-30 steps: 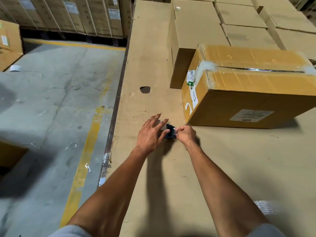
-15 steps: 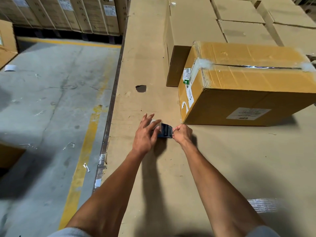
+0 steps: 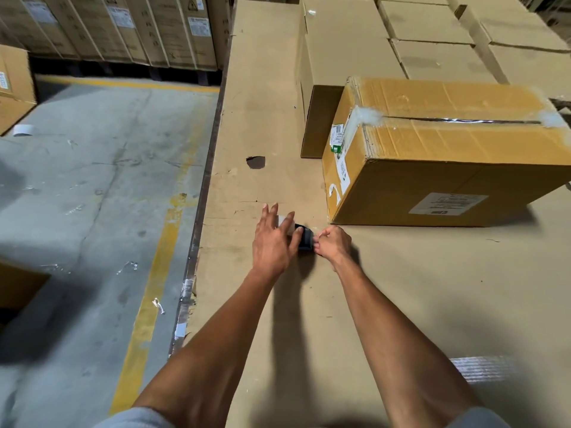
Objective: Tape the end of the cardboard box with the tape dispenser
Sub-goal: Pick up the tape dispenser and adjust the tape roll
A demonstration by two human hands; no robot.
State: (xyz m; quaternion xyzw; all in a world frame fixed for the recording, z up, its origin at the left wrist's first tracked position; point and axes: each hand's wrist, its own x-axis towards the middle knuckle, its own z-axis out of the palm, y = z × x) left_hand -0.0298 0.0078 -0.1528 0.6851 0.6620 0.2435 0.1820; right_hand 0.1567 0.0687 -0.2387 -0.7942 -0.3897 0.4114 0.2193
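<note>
A small dark tape dispenser (image 3: 304, 239) with a roll of clear tape rests on the cardboard-covered work surface (image 3: 417, 298), in front of the near left corner of a brown cardboard box (image 3: 448, 156). The box lies on its side with clear tape along its top seam and crumpled tape at both ends. My left hand (image 3: 273, 242) lies over the dispenser's left part, fingers spread across the roll. My right hand (image 3: 333, 244) is closed, pinching at the dispenser's right edge; what it pinches is hidden by the fingers.
Plain cardboard boxes (image 3: 349, 57) are stacked behind the taped box. The work surface has a hole (image 3: 255, 162) and its left edge drops to a concrete floor (image 3: 92, 186) with a yellow line. More cartons (image 3: 123, 26) line the far wall.
Both hands stay at the dispenser; my left hand has settled further over the roll. The view has shifted slightly.
</note>
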